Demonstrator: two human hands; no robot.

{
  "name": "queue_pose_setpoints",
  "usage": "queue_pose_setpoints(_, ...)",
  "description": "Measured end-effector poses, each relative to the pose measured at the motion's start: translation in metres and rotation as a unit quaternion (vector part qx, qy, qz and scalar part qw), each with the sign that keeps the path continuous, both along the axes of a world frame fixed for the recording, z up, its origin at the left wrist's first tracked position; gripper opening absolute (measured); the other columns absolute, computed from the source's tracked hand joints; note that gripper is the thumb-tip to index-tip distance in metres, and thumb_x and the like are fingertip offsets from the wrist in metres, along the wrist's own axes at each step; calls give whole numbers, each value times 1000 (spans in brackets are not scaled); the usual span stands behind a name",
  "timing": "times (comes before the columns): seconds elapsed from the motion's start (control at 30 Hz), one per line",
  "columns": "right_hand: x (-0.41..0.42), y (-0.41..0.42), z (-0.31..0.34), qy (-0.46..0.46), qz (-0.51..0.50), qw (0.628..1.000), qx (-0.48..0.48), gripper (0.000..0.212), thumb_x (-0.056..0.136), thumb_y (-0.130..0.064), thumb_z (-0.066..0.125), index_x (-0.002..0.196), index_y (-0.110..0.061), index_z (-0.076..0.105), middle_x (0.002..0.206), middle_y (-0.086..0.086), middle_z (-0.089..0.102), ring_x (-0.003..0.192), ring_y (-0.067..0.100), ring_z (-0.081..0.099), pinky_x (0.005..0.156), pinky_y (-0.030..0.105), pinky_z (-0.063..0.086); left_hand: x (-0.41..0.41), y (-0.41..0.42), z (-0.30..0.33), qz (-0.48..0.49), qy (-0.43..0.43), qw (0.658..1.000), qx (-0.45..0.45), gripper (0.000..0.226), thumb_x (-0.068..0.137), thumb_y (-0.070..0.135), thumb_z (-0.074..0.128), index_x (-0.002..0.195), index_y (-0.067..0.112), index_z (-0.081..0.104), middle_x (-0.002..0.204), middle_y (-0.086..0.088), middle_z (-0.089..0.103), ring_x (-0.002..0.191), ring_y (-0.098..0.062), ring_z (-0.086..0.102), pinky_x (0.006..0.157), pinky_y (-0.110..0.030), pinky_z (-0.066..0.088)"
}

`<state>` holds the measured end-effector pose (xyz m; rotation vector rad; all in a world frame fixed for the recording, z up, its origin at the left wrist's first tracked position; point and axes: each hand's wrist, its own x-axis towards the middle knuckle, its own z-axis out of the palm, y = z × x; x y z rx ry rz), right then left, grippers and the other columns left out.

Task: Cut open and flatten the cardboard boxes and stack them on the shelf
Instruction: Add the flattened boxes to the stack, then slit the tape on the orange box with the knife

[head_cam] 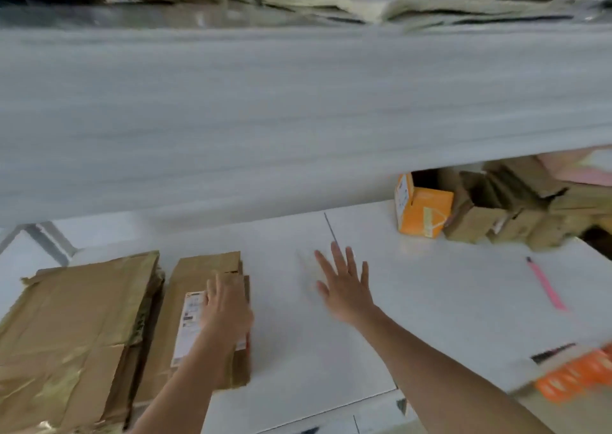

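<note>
A flattened brown cardboard box [198,278] with a white label lies on the white shelf surface [447,301] at the lower left. My left hand [225,311] rests flat on its right side. Left of it lies a larger stack of flattened cardboard [76,317] with shiny tape. My right hand [344,284] is spread out, fingers straight, over the bare surface to the right of the box, holding nothing. A pink box cutter [546,284] lies on the surface at the right. An orange box [422,206] stands uncut at the back right.
Beside the orange box stand several open brown boxes [503,208] under the upper shelf board [298,119]. More flattened cardboard [331,3] lies on top of that board. An orange and white object [576,374] sits at the lower right edge. The frame is motion-blurred.
</note>
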<state>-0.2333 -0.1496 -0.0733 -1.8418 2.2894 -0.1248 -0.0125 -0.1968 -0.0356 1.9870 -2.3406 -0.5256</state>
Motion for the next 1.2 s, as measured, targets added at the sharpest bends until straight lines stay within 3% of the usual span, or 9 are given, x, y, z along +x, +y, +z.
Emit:
queue_pose_setpoints(0.13,-91,28,23,-14,-96,994,-46,62,106,-41,26,155,-36,-12,162,0,-25,150,28,-21,119,57,-4,-97,0,21,-101,29,994,-34,62,102,22,45,156,17,15,164,-15,-1,151,-31,4,122,-39,10)
queue_pose_setpoints(0.3,-204,67,35,-24,-163,983,-81,64,105,-41,29,156,-33,-11,163,1,-20,150,29,-19,119,58,-1,-237,16,32,-208,54,974,-76,64,102,24,47,156,17,13,164,-13,0,151,-27,4,120,-35,10)
queue_pose_setpoints(0.47,-322,104,37,-36,-194,978,-71,64,106,-38,32,157,-29,-4,164,-1,-18,150,29,-18,119,57,-1,-382,35,33,-249,77,962,-78,69,101,21,49,157,18,9,165,-10,0,152,-25,5,121,-37,11)
queue_pose_setpoints(0.57,-376,113,37,-38,-163,983,-76,67,105,-33,36,157,-28,-6,163,-4,-21,151,29,-15,119,56,0,-444,25,37,-237,54,966,-94,74,99,17,51,157,15,6,165,-11,-2,152,-25,1,122,-38,8)
queue_pose_setpoints(0.8,-420,91,28,-51,-67,993,-84,66,104,-29,41,157,-31,3,165,-7,-14,151,27,-16,120,56,-2,-491,-14,32,-157,-15,980,-120,82,91,2,54,157,12,6,165,-8,0,152,-25,-4,123,-40,3)
queue_pose_setpoints(1.0,-433,75,12,23,-41,995,-89,64,104,-32,39,158,-29,5,165,-5,-13,148,25,-25,117,57,-13,-501,-39,17,-169,-75,976,-118,86,86,3,57,157,14,9,164,-5,13,151,-23,6,120,-40,5)
queue_pose_setpoints(1.2,-442,76,12,69,-32,994,-80,71,101,-26,45,158,-21,4,165,-5,-12,149,22,-24,113,55,-20,-504,-45,6,-133,-66,983,-105,38,97,25,58,134,19,52,136,-10,50,129,-32,45,102,-37,39)
